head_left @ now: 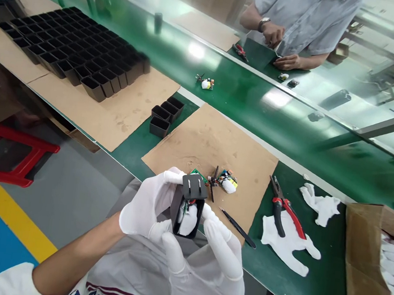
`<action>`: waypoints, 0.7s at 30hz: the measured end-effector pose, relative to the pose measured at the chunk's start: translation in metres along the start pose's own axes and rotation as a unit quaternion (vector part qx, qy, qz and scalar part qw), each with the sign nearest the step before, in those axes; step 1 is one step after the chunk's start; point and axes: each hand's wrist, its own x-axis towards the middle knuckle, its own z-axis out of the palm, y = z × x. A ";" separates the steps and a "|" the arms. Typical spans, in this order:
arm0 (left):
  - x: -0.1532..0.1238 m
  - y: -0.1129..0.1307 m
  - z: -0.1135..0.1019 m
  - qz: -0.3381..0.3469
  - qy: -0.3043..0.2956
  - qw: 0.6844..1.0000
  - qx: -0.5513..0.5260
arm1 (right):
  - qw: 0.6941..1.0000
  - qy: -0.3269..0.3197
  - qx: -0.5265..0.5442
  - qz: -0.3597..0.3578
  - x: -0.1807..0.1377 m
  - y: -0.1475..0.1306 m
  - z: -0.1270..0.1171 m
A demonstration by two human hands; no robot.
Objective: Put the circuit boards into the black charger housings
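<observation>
In front of my body, both hands wear white gloves and hold a small black plastic case (200, 220). My left hand (150, 203) wraps round the case's left side, fingers closed. My right hand (215, 257) grips its right side and lower edge. At the case's far end sits a black plug cap (193, 188) with two metal pins. Inside the open case are a white lump (188, 221) and some thin wires. Just beyond my hands, a small circuit board assembly (228, 182) lies on a cardboard sheet (201, 136). Black tweezers (237, 227) rest at the sheet's right edge.
Red-and-black pliers (284, 208) lie on a white glove (287, 248) to the right. Beyond is a cardboard box (361, 258) of white pieces. Rows of black cases (83, 51) stand at left. Another assembly (207, 84) sits on the green surface; a co-worker (301, 27) works opposite.
</observation>
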 end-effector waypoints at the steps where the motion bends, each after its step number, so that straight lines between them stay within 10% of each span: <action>1: 0.000 0.002 0.000 0.027 -0.004 1.000 -0.001 | 0.999 0.018 -0.018 -0.034 0.005 -0.004 0.001; 7: -0.001 0.003 -0.001 0.128 0.013 0.991 0.042 | 0.995 -0.077 -0.057 -0.016 0.009 -0.004 -0.001; 12: -0.001 0.013 0.003 0.206 0.071 0.962 0.164 | 0.988 0.092 0.074 0.097 0.019 -0.011 0.015; 16: 0.000 0.028 0.015 0.221 0.110 0.934 0.260 | 0.849 0.059 0.366 0.378 0.031 -0.020 0.030; 21: -0.001 0.042 0.031 0.182 0.129 0.911 0.346 | 0.750 0.006 0.528 0.398 0.028 -0.012 0.040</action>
